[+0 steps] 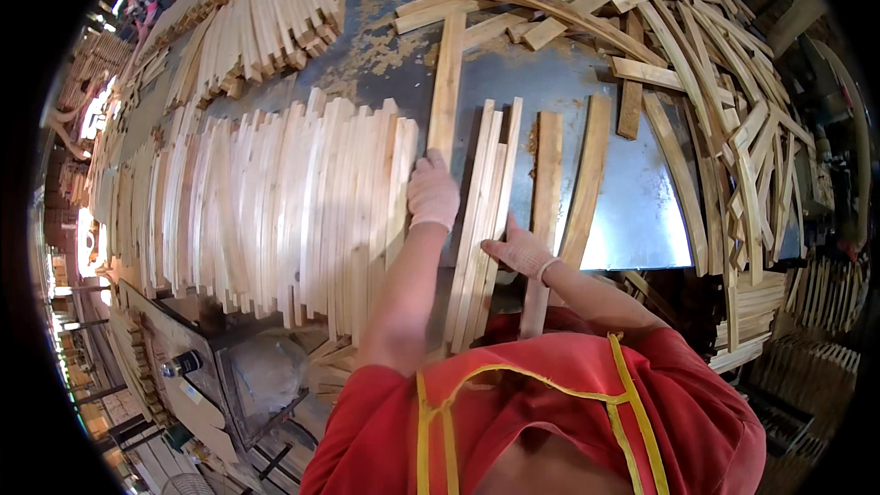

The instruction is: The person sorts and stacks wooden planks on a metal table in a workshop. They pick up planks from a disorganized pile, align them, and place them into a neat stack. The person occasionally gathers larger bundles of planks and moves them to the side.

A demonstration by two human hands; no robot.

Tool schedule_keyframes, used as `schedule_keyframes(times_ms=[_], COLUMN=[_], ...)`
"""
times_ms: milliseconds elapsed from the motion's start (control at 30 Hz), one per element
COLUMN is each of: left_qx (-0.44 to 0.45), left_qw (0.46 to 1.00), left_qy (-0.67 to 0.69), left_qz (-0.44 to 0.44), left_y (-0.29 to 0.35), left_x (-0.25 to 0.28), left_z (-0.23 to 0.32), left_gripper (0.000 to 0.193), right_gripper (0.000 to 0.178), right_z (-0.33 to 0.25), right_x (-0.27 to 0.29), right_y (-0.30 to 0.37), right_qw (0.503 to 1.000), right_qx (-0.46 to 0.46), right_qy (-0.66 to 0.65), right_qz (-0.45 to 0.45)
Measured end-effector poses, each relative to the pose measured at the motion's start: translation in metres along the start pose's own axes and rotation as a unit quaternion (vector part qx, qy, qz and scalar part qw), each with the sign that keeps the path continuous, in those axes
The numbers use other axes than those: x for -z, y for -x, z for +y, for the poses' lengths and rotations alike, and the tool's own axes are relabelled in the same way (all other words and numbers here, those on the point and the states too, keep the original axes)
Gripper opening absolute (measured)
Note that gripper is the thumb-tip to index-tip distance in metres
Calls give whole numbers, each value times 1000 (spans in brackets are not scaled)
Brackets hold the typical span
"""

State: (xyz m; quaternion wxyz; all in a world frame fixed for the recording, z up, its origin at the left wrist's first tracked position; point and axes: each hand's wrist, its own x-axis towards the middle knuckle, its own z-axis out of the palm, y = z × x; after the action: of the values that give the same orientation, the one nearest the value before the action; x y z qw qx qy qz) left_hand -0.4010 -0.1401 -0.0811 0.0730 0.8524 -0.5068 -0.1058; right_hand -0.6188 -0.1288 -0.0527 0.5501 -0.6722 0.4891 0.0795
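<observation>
My gloved left hand (434, 192) has its fingers bent over the near end of a brownish wooden slat (446, 82), which points away across the metal tabletop. Close on its left lies a long row of pale wooden strips (266, 202), side by side. My gloved right hand (521, 250) grips a small bunch of pale narrow strips (479, 211) from the right, thumb on top; its other fingers are partly hidden. Just right of that hand are a darker slat (547, 165) and a slightly curved slat (587, 174).
Curved boards (697, 55) lie in a tangled heap along the far and right sides of the metal table (637, 220). A stack of pale strips (261, 23) stands at the far left. Below the row, a side stand (197, 357) holds a dark bottle (181, 364).
</observation>
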Motion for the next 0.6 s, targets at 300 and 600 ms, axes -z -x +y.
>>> schedule_keyframes(times_ms=[300, 600], left_qx=[-14, -133], left_qw=[999, 985], left_qy=[28, -108], left_qz=[7, 19], left_y=[194, 193], left_x=[61, 17], left_z=[-34, -28], left_gripper=[68, 86], right_gripper=[69, 80], right_z=[-57, 75], right_x=[-3, 85], right_y=[-74, 7], right_qw=[996, 873], right_qx=[68, -2], right_qy=[31, 228], right_qz=[-55, 431])
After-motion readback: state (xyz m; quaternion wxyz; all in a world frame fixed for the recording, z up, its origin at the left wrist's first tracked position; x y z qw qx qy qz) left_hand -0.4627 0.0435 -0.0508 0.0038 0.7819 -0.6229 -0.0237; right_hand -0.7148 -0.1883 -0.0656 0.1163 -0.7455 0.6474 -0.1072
